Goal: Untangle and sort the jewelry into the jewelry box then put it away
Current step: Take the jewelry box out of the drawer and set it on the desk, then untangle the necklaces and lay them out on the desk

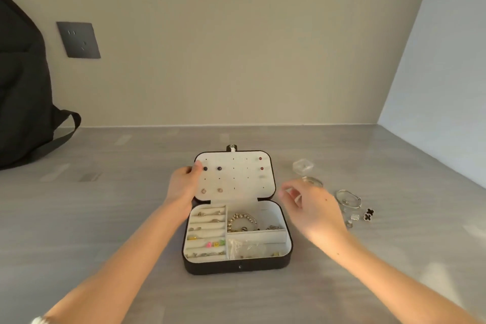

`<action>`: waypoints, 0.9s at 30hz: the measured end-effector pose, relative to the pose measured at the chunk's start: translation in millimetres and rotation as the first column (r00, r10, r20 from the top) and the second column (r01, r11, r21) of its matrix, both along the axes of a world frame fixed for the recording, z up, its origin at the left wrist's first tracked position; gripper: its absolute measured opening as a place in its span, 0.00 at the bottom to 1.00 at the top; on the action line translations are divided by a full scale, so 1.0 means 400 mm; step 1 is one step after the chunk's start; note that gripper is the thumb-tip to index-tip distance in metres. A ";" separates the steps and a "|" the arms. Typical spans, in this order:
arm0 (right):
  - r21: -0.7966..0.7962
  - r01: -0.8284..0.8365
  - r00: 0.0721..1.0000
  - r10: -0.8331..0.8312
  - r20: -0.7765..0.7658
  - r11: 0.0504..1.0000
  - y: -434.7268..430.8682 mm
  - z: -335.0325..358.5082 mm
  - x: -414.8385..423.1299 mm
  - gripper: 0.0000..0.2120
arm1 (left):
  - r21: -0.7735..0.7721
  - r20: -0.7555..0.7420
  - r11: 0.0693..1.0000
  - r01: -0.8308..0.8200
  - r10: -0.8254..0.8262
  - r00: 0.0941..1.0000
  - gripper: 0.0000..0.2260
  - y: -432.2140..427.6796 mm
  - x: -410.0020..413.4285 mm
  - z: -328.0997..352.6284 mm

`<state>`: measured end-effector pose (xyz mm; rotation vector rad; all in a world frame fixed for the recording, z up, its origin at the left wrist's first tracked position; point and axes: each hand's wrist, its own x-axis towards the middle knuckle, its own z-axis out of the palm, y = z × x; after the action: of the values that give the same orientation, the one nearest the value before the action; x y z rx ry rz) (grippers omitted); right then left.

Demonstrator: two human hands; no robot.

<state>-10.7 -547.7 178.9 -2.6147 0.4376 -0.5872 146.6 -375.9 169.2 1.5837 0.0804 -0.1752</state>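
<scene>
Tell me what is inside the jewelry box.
The box holds rings in the left slots, a beaded bracelet upper right, a clear bag lower right, and studs on the lid. The left hand covers the lid's left edge; the bag's contents are unclear.

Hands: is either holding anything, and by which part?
Left hand grips the jewelry box lid by its left edge; right hand holds nothing.
</scene>
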 end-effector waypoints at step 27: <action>-0.216 -0.520 0.769 0.343 -0.540 0.827 -0.017 0.098 0.174 0.06 | 0.363 0.338 0.931 -0.026 -0.105 0.935 0.16 -0.020 0.097 -0.051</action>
<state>58.8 -554.6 218.2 -3.0569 -0.1845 0.1792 185.2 -383.9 148.9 1.9656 -0.2131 0.1028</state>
